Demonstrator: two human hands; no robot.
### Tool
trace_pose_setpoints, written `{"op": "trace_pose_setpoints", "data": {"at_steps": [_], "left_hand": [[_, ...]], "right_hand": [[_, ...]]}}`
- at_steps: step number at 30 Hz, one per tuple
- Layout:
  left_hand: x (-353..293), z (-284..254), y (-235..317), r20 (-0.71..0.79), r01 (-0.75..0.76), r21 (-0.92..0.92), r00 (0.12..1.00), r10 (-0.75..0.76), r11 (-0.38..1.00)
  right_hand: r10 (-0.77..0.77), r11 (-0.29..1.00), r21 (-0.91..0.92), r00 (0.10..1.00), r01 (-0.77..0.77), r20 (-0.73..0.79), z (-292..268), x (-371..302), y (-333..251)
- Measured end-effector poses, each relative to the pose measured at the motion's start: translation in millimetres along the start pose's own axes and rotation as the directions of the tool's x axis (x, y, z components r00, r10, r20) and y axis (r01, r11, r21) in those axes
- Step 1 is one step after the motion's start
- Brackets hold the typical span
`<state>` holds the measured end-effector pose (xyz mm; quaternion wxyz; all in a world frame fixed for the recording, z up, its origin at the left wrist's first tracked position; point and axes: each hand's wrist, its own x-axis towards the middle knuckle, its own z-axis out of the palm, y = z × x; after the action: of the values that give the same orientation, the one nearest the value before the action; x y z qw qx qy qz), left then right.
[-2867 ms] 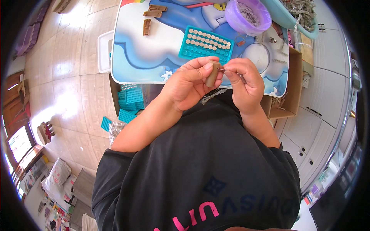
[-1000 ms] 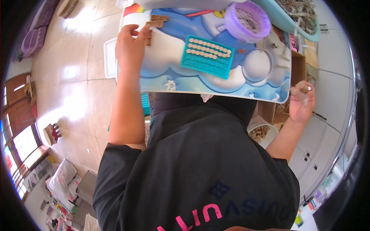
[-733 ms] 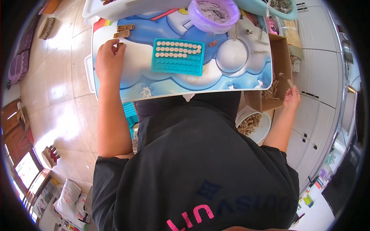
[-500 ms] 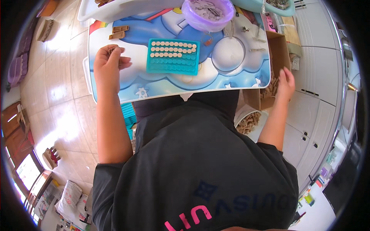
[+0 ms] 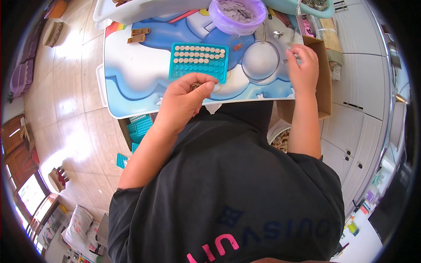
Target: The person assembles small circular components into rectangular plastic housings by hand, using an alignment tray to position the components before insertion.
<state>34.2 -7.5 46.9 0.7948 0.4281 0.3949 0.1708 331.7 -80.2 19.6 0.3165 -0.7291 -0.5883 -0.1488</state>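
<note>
My left hand (image 5: 182, 98) is closed in front of the turquoise tray, thumb against fingers. A small brown piece (image 5: 196, 86) shows inside its curled fingers; its kind is unclear. The tray (image 5: 218, 79) has rows of round pits, and its far rows hold several pale round discs (image 5: 193, 55). At the table's right edge, my right hand (image 5: 303, 65) has its thumb and fingers drawn together over small wire-like bits. Whatever lies between those fingertips is too small to name. Two brown clip-like pieces (image 5: 138, 35) lie at the table's far left.
A bowl lined with purple plastic (image 5: 237, 27) stands at the back, full of flat greyish pieces. White (image 5: 149, 13) and pale green (image 5: 291, 8) tubs flank it. A cardboard box (image 5: 322, 83) adjoins the right edge. More turquoise trays (image 5: 140, 127) sit below the table's left front.
My left hand has come from the table's left side to just before the tray, still holding the brown piece. My right hand has risen from beside the box to the table's right edge.
</note>
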Motion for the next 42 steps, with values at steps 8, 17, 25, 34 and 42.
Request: {"op": "trace_pose_setpoints", "data": {"at_steps": [8, 17, 25, 34, 42], "left_hand": [[13, 32, -3, -0.011, -0.046, -0.082, 0.999, 0.046, 0.996], [11, 22, -10, 0.034, -0.005, -0.397, 0.999, 0.020, 0.918], [10, 12, -11, 0.171, 0.136, -0.559, 0.984, -0.047, 0.818], [8, 4, -17, 0.263, 0.197, -0.493, 0.962, -0.071, 0.848], [4, 0, -15, 0.278, 0.221, -0.376, 0.953, -0.118, 0.900]], "right_hand": [[-0.081, 0.961, 0.277, 0.971, 0.016, 0.225, -28, -25, -111], [-0.190, 0.931, 0.353, 0.948, 0.092, 0.256, -16, -43, -131], [-0.092, 0.950, 0.311, 0.922, -0.032, 0.375, -11, -51, -137], [-0.025, 0.749, 0.648, 0.972, -0.136, 0.234, -8, -34, -126], [-0.114, 0.700, 0.700, 0.945, -0.142, 0.306, -8, -21, -129]]}}
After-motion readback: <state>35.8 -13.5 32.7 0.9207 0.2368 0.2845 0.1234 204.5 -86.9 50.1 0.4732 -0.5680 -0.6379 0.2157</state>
